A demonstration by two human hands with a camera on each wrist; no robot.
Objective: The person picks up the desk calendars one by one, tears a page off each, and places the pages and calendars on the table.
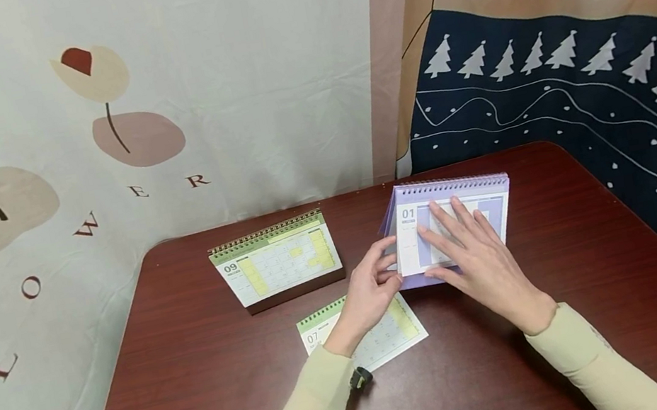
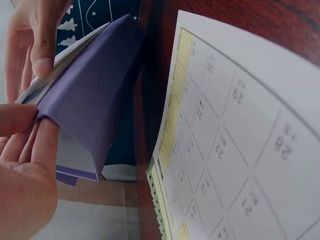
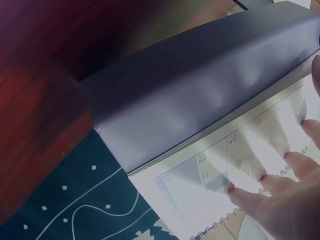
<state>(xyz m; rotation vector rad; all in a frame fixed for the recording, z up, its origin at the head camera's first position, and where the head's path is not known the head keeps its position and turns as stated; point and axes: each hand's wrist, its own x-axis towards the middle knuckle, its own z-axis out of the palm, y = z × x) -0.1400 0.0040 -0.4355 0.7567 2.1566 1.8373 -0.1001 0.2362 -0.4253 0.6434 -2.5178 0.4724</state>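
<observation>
A purple desk calendar (image 1: pixel 445 190) showing page 01 stands on the table, its spiral binding along the top. My left hand (image 1: pixel 371 291) pinches its left edge; in the left wrist view the thumb (image 2: pixel 17 119) lies on the page side and the fingers (image 2: pixel 46 145) are against the purple stand. Spread across the front page, my right hand (image 1: pixel 483 266) rests with straight fingers, also visible in the right wrist view over the printed dates. Under my left wrist lies a loose green-topped calendar sheet (image 1: pixel 410 335) marked 07, partly hidden by the forearm.
A green desk calendar (image 1: pixel 280 263) showing 09 stands to the left on a brown base. The dark red wooden table (image 1: pixel 202 383) meets a flower-printed cloth (image 1: pixel 260 101) behind and a navy cloth with white trees (image 1: pixel 544 99) on the right.
</observation>
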